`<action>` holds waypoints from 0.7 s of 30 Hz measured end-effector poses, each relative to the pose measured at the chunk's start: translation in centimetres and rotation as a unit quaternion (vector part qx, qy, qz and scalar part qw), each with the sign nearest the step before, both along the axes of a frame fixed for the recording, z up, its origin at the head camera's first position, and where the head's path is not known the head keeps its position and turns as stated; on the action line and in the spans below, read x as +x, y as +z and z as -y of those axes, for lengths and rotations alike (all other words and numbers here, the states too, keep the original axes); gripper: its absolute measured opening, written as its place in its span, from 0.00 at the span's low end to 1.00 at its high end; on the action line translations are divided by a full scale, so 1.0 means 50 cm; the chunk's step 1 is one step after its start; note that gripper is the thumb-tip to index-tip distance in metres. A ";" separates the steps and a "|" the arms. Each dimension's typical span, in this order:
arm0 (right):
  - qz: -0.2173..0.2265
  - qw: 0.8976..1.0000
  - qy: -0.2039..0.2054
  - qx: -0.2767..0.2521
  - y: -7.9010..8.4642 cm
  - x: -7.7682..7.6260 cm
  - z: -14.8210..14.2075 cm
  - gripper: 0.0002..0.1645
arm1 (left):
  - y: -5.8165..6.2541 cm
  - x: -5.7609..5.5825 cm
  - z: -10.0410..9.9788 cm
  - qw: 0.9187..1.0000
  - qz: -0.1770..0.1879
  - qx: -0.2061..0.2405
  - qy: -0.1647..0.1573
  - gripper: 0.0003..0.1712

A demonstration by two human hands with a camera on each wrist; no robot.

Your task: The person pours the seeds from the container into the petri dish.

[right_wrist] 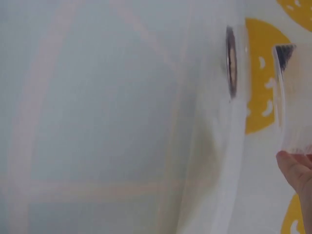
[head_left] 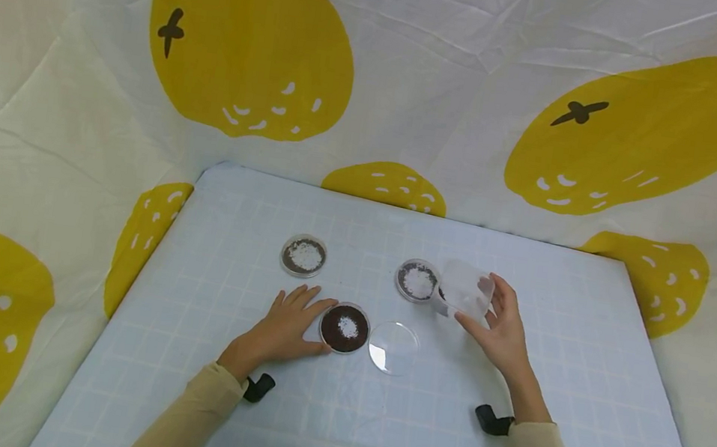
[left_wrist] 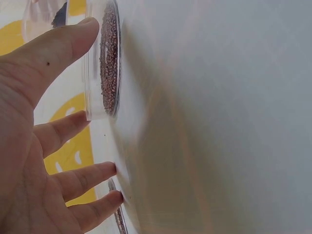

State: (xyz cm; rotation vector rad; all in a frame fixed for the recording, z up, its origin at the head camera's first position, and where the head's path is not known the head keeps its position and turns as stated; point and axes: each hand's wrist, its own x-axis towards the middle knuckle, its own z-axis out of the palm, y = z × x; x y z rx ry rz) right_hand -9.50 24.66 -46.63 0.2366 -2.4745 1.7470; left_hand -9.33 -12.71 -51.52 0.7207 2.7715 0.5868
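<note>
My left hand (head_left: 279, 330) holds the left side of a round petri dish (head_left: 344, 329) between thumb and index finger, its other fingers spread toward the table. Dark brown granules with a small white heap at the centre fill that dish; in the left wrist view its clear wall (left_wrist: 92, 105) meets the thumb and index fingertip. My right hand (head_left: 500, 333) grips a clear plastic container (head_left: 466, 287) by its right side, tilted above the table. A little dark material (right_wrist: 285, 54) lies in one corner of it. Flat beside the held dish is a clear round lid (head_left: 392, 349).
Two more petri dishes with white bits over dark granules stand farther back, one at the left (head_left: 303, 255) and one at the right (head_left: 417, 280), partly behind the container. Patterned cloth walls (head_left: 416, 95) rise beyond the edges of the pale checked table (head_left: 331, 431).
</note>
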 end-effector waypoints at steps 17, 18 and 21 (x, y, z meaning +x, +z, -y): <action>0.063 0.993 -0.096 0.028 -0.109 -0.038 -0.138 0.56 | -0.002 0.000 0.002 1.000 0.003 0.000 0.002 0.47; 0.080 0.991 -0.102 0.029 -0.099 -0.035 -0.134 0.56 | -0.003 0.000 0.002 1.000 0.003 -0.001 0.002 0.47; 0.121 0.985 -0.116 0.031 -0.083 -0.032 -0.134 0.57 | -0.004 0.000 0.003 1.000 0.001 -0.002 0.000 0.47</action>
